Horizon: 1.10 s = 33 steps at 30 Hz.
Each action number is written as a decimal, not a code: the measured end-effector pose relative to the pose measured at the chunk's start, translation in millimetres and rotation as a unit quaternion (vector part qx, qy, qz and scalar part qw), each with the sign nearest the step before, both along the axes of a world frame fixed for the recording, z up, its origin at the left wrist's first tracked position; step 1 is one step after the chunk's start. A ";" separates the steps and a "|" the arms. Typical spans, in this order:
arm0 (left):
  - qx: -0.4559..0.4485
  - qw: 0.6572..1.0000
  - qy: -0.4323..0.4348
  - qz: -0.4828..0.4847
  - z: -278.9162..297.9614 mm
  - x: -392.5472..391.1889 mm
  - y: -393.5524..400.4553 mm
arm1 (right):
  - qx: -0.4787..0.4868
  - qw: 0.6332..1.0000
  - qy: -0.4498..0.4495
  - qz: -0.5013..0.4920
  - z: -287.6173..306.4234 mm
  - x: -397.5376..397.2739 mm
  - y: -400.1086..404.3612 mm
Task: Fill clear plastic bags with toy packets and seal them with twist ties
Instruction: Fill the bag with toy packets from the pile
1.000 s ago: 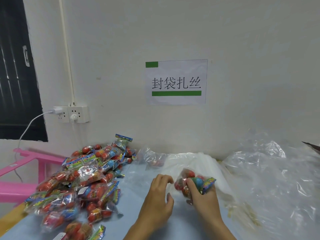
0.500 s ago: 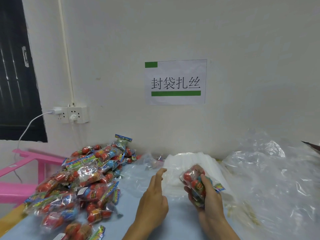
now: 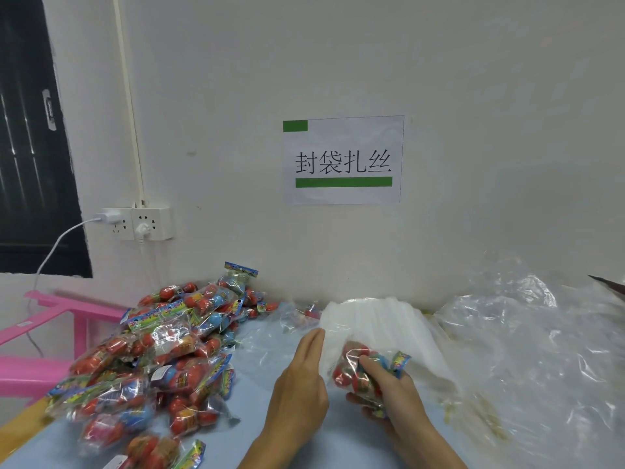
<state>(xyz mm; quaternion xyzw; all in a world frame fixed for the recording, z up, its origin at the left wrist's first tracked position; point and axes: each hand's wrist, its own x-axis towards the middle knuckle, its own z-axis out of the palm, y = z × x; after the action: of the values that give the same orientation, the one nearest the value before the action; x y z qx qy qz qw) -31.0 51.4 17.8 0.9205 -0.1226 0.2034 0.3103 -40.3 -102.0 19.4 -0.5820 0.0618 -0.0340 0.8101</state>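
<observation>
Packet [image 3: 363,374] gripped — right hand [image 3: 395,397], bag stack [image 3: 382,319]

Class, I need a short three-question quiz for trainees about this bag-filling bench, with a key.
1. True or false: the right hand grips a toy packet.
2. Where is the pile of toy packets? A) on the person's left B) on the person's right C) on the pink stool
3. What does the left hand touch at its fingertips?

Key
1. True.
2. A.
3. The edge of the stack of clear bags.
</observation>
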 end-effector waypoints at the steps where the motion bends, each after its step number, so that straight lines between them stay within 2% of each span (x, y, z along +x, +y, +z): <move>1: 0.012 1.000 -0.002 -0.001 0.1 -0.7 -0.4 | -0.017 1.000 0.001 -0.001 -0.6 0.4 0.5; 5: 0.040 0.999 -0.004 0.009 -0.5 -3.7 -0.3 | -0.053 0.998 -0.002 -0.026 -3.2 2.8 0.6; 12: 0.076 0.997 -0.012 0.019 -6.9 2.2 3.5 | -0.040 0.995 -0.019 -0.088 -10.9 11.4 -2.2; 16: 0.114 0.993 0.005 0.042 -8.7 6.1 3.3 | -0.043 0.996 -0.015 -0.080 -11.2 10.6 -3.0; 21: 0.089 0.995 -0.001 0.050 -5.8 4.8 2.2 | -0.099 0.995 -0.004 -0.028 -9.9 6.8 -1.1; 25: 0.091 0.995 -0.017 -0.024 -0.6 -0.5 1.2 | -0.136 0.990 -0.023 -0.019 -11.4 5.2 1.5; 29: 0.122 0.989 -0.027 -0.083 1.5 -5.6 -2.6 | -0.128 0.987 -0.036 -0.094 -11.5 8.2 -0.2; 33: 0.097 0.989 -0.040 -0.104 2.8 -8.9 -5.5 | -0.146 0.981 -0.050 -0.119 -12.8 9.2 -2.2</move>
<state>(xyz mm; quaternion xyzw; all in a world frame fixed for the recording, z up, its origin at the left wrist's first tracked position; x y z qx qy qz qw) -39.9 45.9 20.5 0.9196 -0.2494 0.1937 0.2339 -31.1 -104.2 6.6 -0.6801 0.0846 -0.1679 0.7086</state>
